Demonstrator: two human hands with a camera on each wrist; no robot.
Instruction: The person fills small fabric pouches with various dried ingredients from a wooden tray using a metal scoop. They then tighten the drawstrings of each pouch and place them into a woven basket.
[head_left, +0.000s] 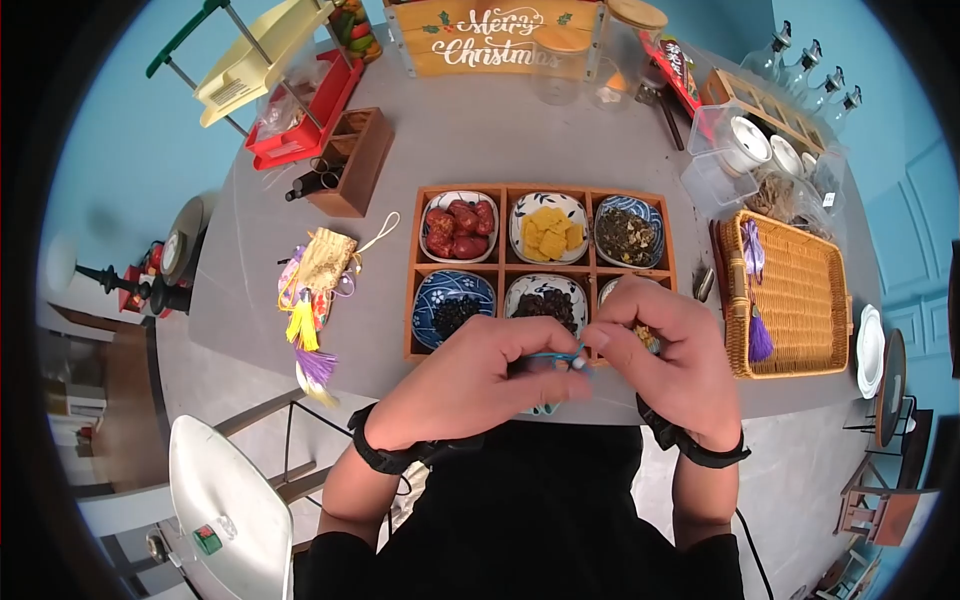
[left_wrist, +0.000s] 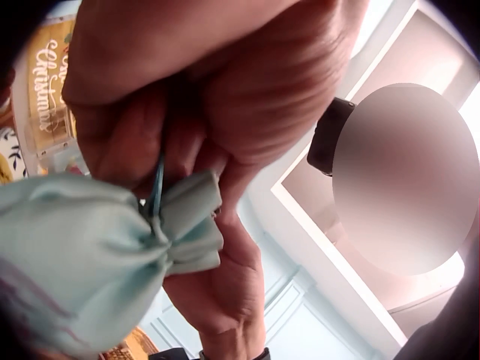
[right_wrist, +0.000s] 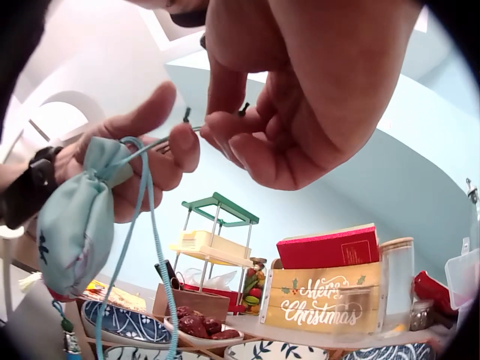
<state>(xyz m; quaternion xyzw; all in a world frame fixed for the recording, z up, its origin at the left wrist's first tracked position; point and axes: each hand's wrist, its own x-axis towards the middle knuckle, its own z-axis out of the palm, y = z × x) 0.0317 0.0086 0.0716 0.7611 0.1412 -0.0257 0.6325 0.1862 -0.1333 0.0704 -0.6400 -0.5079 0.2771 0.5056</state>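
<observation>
A light blue drawstring pouch (right_wrist: 75,232) hangs full, its neck gathered tight below a ruffled top. In the left wrist view the pouch (left_wrist: 82,247) fills the lower left. My left hand (head_left: 470,385) pinches the thin blue cord (head_left: 545,355) close to the pouch's neck. Opposite it, my right hand (head_left: 670,350) pinches the cord's end between thumb and fingers, and the stretch between both hands looks taut. A long loop of cord (right_wrist: 159,247) dangles beside the pouch. Beneath the hands is a divided wooden tray (head_left: 502,225) of small bowls, the front right one partly hidden.
The tray's bowls hold red dates (head_left: 460,228), yellow pieces (head_left: 548,235), dried herbs (head_left: 628,238) and dark bits. Tasselled sachets (head_left: 325,280) lie left, near a wooden box (head_left: 365,165). A wicker basket (head_left: 800,300) with purple tassels stands right. The table's front edge is close to the body.
</observation>
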